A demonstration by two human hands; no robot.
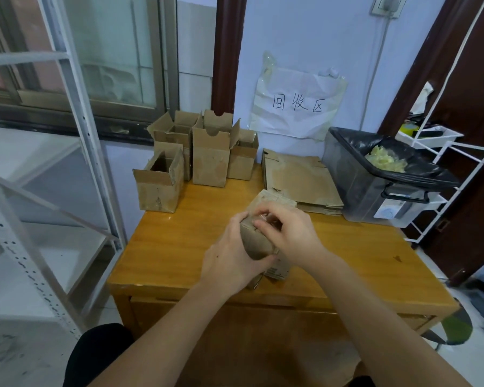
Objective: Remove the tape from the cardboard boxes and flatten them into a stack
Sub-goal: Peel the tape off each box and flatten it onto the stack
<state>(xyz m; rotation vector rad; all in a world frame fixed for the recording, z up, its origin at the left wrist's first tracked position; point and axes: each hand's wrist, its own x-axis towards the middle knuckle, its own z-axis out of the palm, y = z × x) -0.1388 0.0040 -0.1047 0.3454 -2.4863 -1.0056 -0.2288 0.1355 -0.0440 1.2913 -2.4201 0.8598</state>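
Both hands (235, 255) on box (256, 244), wooden table (179, 247).

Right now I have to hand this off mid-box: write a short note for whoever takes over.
Left hand grips the small cardboard box above the wooden table. Right hand pinches at the box's top, seemingly picking at tape.
Done: flattened stack lies at the table's far right, beside the black-lined bin holding yellowish scraps.
Left: finish this box, then the upright open boxes at the far left of the table. Flatten each and add it to the stack.
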